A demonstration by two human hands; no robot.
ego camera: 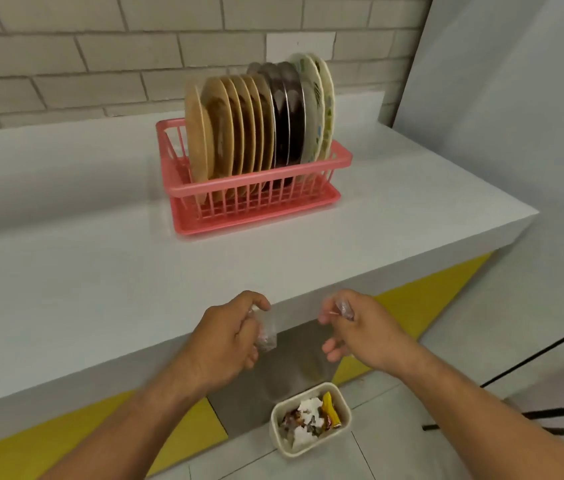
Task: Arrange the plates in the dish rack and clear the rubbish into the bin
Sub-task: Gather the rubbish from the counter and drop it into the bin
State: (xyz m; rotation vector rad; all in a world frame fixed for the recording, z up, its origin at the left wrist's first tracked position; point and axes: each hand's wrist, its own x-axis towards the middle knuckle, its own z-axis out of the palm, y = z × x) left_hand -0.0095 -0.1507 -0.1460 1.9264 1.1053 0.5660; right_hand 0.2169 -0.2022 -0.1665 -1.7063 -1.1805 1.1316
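Several plates (256, 123), tan, dark and patterned white, stand on edge in a pink dish rack (256, 199) on the white counter (65, 271). Both hands are out past the counter's front edge, above a small beige bin (282, 441) on the floor that holds paper scraps and a yellow wrapper. My left hand (225, 337) pinches a clear plastic wrapper (266, 332) that hangs from its fingers. My right hand (353, 327) pinches another small clear plastic scrap (341, 308) between thumb and forefinger.
A pale brick wall runs behind the counter. The counter's right corner ends near a grey wall panel (516, 98). Yellow cabinet fronts (412, 306) sit below the counter. Black cables (533, 417) lie on the tiled floor at the right.
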